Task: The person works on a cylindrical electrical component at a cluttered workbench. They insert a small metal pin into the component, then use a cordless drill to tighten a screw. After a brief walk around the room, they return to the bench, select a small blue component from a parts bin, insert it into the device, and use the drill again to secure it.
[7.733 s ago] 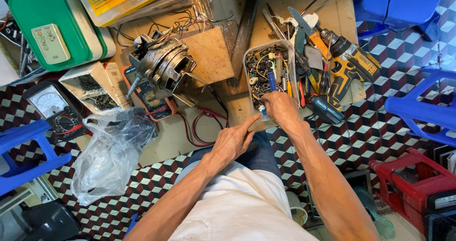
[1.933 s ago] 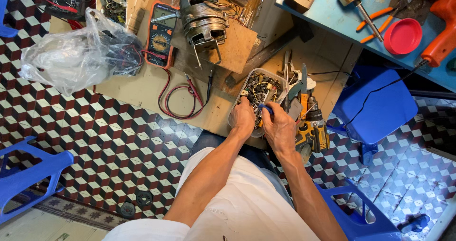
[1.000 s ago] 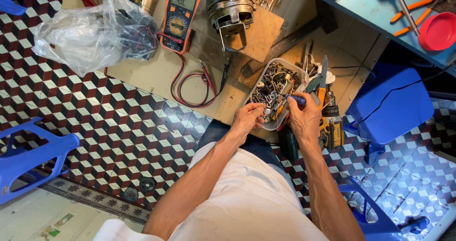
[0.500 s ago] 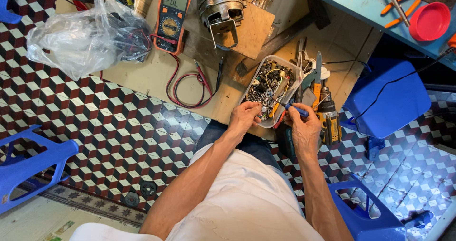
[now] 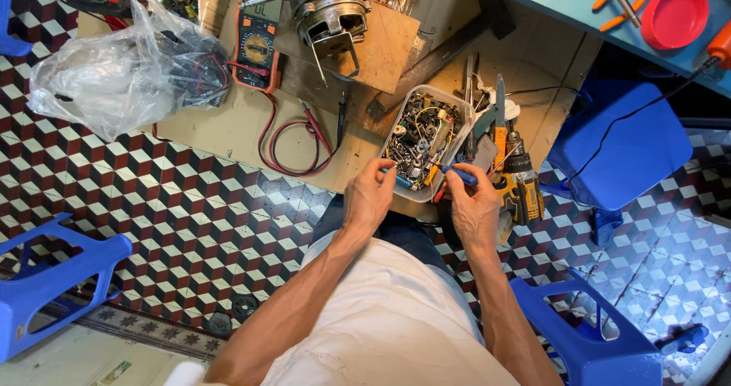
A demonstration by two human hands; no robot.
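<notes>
Centrally, one clear parts tray [image 5: 396, 131] sits before two hands: left hand [image 5: 368, 197] pinches its near rim, right hand [image 5: 474, 207] grasps one blue-handled screwdriver [image 5: 458, 175]. One yellow drill [image 5: 521, 192] lies just right of the grip; one multimeter [image 5: 257, 34] and one plastic bag [image 5: 122, 70] lie farther left.

Clear plastic tub [image 5: 396, 127] crammed with small metal parts, on floor board; blue-handled screwdriver [image 5: 457, 175] at its rim.

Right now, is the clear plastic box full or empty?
Full: the clear plastic box is heaped with small metal parts to its rim, with no lid on it.

Drill [image 5: 520, 189] right of tub [image 5: 423, 142] (touching)
</notes>
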